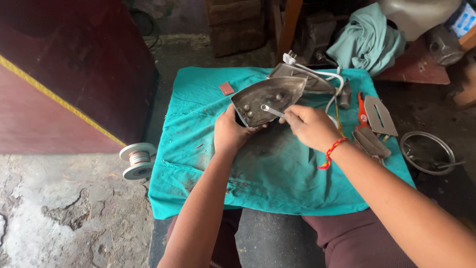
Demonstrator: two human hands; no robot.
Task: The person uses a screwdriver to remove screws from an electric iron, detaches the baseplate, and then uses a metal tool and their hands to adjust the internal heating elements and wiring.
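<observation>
Iron soleplate (267, 97) tilted, tip toward upper right, left hand (230, 133) gripping its blunt end, right hand (310, 126) clasping spanner (272, 111)

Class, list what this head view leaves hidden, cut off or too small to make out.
- Rear of the iron soleplate: covered by the left hand.
- Spanner handle: inside the right hand.
- Metal ring contents: dim and too small.
- Second plate behind: partly hidden by the soleplate.

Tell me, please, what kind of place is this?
Probably a small repair workshop for electric irons. The left hand holds a grey metal iron soleplate while the right hand turns a small silver spanner. A white spool of wire lies on cracked concrete floor.
</observation>
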